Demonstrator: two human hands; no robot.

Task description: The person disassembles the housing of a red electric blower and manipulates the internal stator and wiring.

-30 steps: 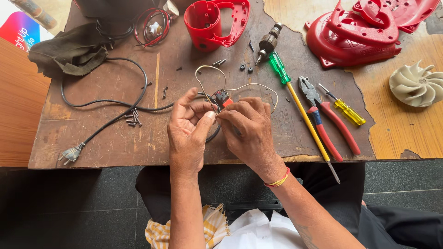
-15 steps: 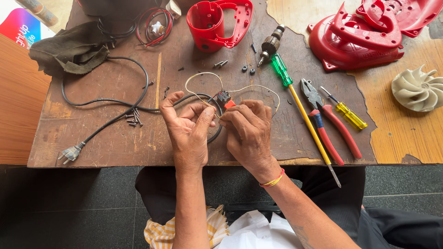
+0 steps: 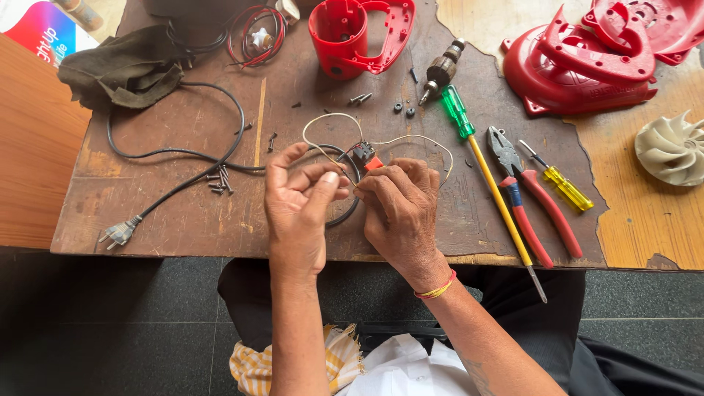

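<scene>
Over the front middle of a worn brown work board [image 3: 183, 220], my left hand [image 3: 297, 213] and my right hand [image 3: 400, 213] meet fingertip to fingertip. Between them they pinch thin pale wires [image 3: 330, 121] that loop away from a small black and red switch [image 3: 364, 156] just beyond my fingers. My left thumb and forefinger press a wire end. My right hand curls over the wire beside the switch. A black power cord [image 3: 183, 154] with a plug [image 3: 117, 235] runs from under my hands to the left.
A green-handled screwdriver [image 3: 477, 154], red-handled pliers [image 3: 528, 198] and a small yellow screwdriver [image 3: 561, 183] lie to the right. Red plastic housings [image 3: 367, 37] [image 3: 587, 66], a white fan impeller [image 3: 671, 150], a motor armature [image 3: 442, 70], loose screws [image 3: 218, 180] and a dark cloth [image 3: 125, 66] lie further off.
My hands have stayed together on the wires; the left fingers have shifted their pinch slightly and the wire loop has moved a little.
</scene>
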